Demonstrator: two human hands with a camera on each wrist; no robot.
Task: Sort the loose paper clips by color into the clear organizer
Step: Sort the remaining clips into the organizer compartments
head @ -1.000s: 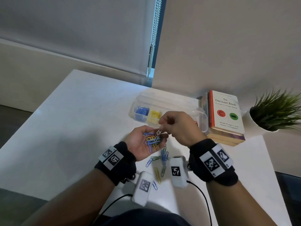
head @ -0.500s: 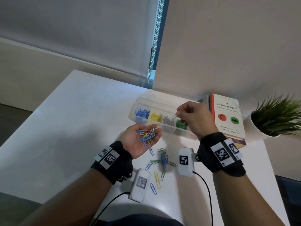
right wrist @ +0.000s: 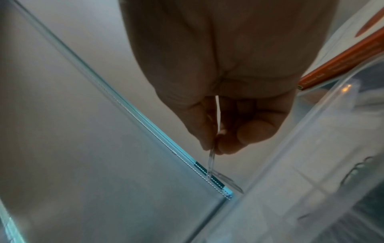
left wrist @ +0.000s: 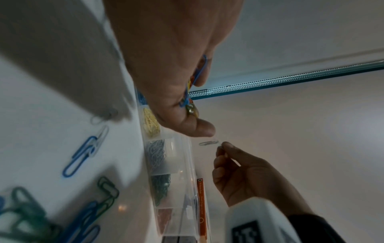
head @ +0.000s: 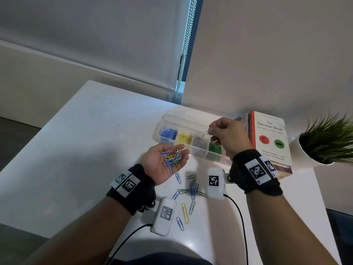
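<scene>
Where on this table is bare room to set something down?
The wide left part of the table, left of the organizer and the left hand, is bare. It is crowded in front of the organizer, where loose clips lie between the wrists, and at the right by the book and plant.

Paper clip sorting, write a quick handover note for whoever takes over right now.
Right hand: pinches one silver clip above the clear organizer, over the silver compartment.
Left hand: palm up, cupping a mixed handful of clips.
Done: blue, yellow, silver and green compartments already hold clips.
Left: drop the silver clip, sort the handful, then the loose clips on the table.
</scene>
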